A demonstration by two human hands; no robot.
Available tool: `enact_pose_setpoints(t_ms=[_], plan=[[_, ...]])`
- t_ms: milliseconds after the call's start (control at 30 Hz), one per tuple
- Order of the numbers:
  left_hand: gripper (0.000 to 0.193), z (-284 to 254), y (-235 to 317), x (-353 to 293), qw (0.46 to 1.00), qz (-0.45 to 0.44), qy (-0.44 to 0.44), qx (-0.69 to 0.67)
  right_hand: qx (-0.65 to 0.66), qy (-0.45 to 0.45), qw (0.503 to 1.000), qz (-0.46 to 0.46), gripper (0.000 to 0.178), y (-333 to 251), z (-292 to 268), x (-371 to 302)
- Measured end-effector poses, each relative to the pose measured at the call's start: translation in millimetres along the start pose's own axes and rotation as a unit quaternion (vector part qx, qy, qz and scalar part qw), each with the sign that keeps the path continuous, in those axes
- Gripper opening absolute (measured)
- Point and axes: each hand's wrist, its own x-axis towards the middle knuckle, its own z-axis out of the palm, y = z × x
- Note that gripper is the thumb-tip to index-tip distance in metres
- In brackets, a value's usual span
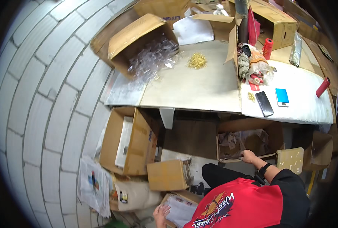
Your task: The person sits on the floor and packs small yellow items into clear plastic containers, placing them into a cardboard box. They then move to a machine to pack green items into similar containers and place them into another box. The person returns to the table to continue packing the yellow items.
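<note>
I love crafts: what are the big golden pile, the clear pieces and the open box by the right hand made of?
Open box by the right hand: probably cardboard; matt brown walls. Big golden pile: metal or shiny plastic, unclear which; it glints yellow. Clear pieces: probably plastic, being glossy and see-through.

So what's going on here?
Someone in a red and black shirt has their right hand at the near edge of an open cardboard box below the table; its grip is unclear. The left hand is near a lower box. A golden pile sits on top, beside clear plastic pieces.
</note>
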Motion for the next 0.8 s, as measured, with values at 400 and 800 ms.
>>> enact_pose_setpoints(t_ms=[400,800], plan=[[0.044,82,145,211,0.994,-0.099,-0.021,-0.041,0.363,0.470,0.802,-0.062,0.018,-190,-248,382],[0.031,226,303,413,0.979,-0.084,-0.112,0.150,0.468,0.307,0.808,0.185,0.027,-186,-369,550]])
